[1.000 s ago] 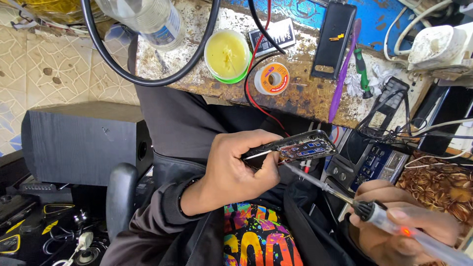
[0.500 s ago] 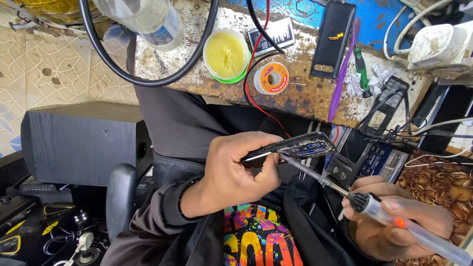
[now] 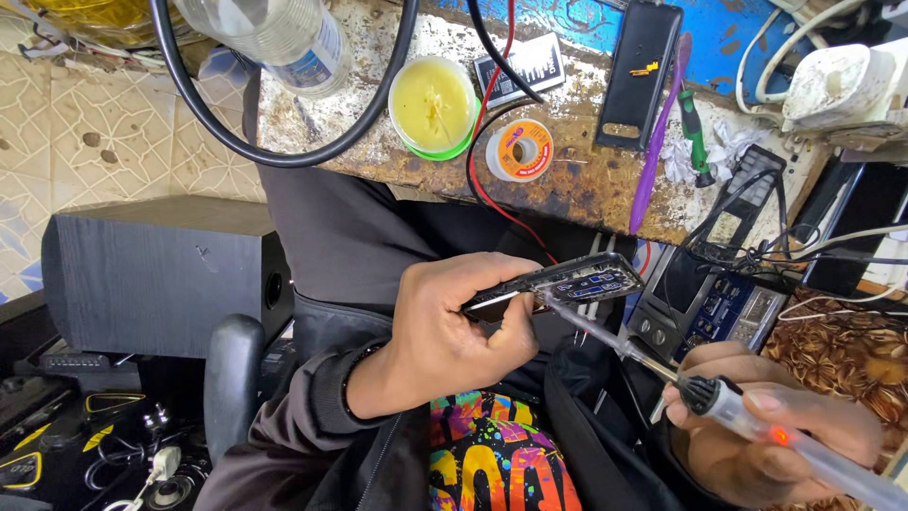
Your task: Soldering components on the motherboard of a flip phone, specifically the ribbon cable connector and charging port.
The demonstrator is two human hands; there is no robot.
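Gripping an opened phone [image 3: 558, 284] edge-on, the left hand [image 3: 454, 331] closes its fingers around it above the lap. The right hand [image 3: 776, 435], fingers wrapped around a soldering iron [image 3: 728, 407], touches its tip to the phone's exposed board, below the surface [image 3: 567, 180].

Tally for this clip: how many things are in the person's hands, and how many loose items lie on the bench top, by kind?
Opened phone in left hand: 1
Soldering iron in right hand: 1
Round yellow flux tin: 1
Orange solder spool: 1
Clear plastic bottle: 1
Black phone back cover: 1
Purple pry stick: 1
Green-handled screwdriver: 1
Total: 8
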